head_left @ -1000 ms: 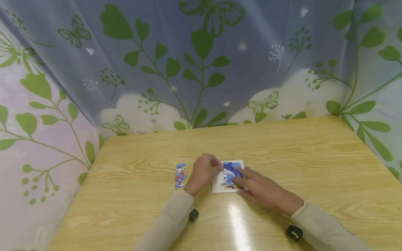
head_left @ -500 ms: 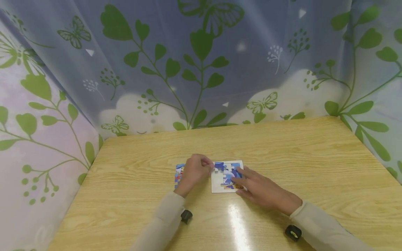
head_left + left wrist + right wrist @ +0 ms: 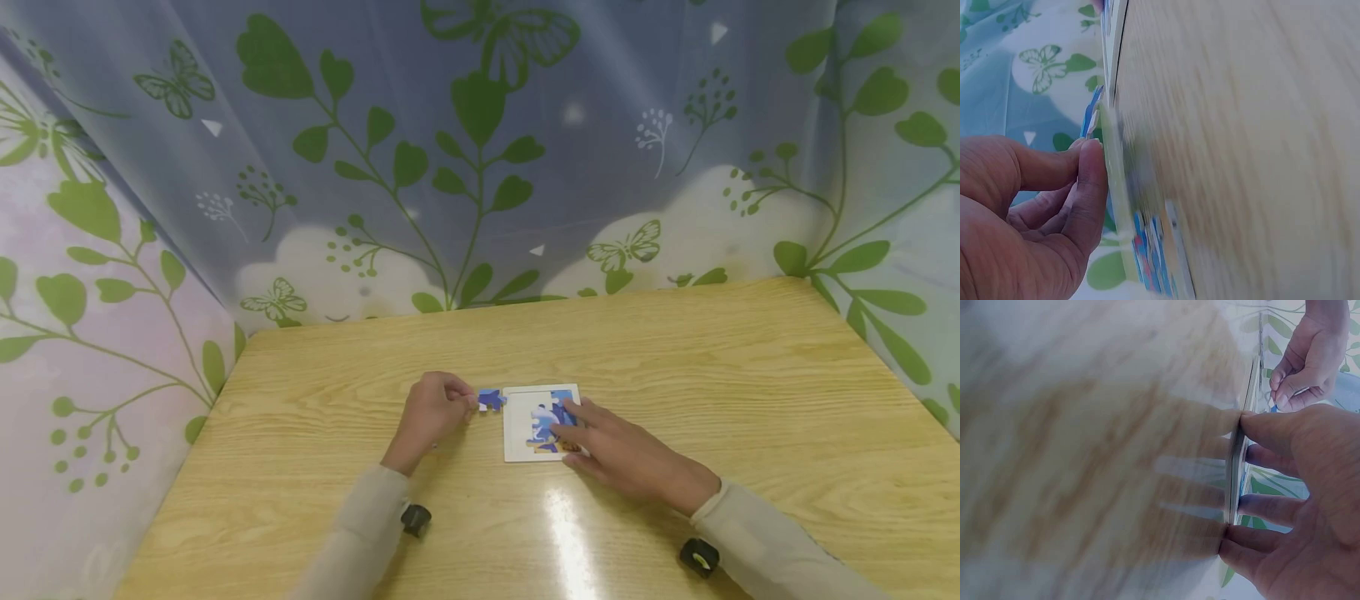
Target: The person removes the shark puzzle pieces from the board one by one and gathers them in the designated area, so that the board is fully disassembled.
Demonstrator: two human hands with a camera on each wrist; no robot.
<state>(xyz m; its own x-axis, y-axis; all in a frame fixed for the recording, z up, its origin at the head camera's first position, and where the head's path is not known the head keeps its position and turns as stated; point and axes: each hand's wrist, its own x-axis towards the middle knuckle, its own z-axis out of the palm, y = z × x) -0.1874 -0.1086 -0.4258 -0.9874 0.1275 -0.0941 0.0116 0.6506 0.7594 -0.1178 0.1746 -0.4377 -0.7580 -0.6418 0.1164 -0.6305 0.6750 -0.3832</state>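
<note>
Between thumb and fingertips, my left hand [image 3: 435,415] pinches a blue and white puzzle section [image 3: 491,401] just left of the puzzle board. In the left wrist view the section [image 3: 1090,115] is seen nearly edge-on at the fingertips. The white-framed board [image 3: 516,437] lies on the table, its left part and upper middle bare. A partial dolphin picture [image 3: 544,423] fills its right side. My right hand [image 3: 630,450] rests on the board with fairly straight fingers over the picture, thumb near the front edge. In the right wrist view several fingertips touch the board edge [image 3: 1233,469].
Several colourful puzzle pieces [image 3: 1155,253] lie on the wooden table [image 3: 315,500] beneath the left hand, mostly hidden by it in the head view. A patterned curtain [image 3: 517,200] stands along the table's far edge, with more patterned cloth at both sides.
My left hand has moved left, drawing the blue puzzle section out of the board's upper part and past its left edge. The right hand stays on the board.
</note>
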